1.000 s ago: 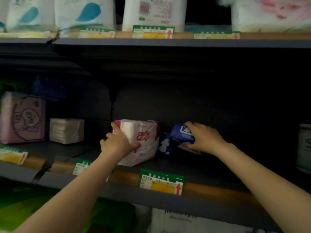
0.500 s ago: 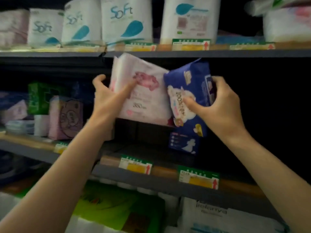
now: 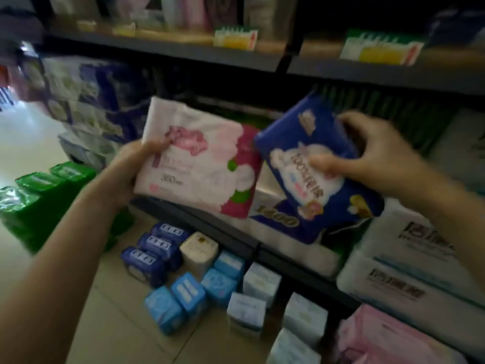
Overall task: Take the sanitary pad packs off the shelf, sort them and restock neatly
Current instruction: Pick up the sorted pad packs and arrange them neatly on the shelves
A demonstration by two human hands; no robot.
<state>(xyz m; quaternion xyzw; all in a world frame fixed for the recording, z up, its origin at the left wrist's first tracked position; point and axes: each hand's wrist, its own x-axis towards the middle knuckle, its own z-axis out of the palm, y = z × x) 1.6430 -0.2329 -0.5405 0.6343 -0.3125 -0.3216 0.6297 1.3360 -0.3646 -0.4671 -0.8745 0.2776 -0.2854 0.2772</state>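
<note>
Pink pack [image 3: 199, 164] marked "350"; blue pack [image 3: 315, 164] reads "100%".

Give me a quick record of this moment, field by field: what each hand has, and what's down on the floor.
left hand: grips the white and pink pack by its left edge
right hand: grips the dark blue pack, thumb across its front
packs: both held up in front of the shelves, tilted, corners close together
floor: dark blue, light blue and pale packs grouped by colour beside the bottom shelf
green packs: row at left on the floor
sharpness: blurred
</note>
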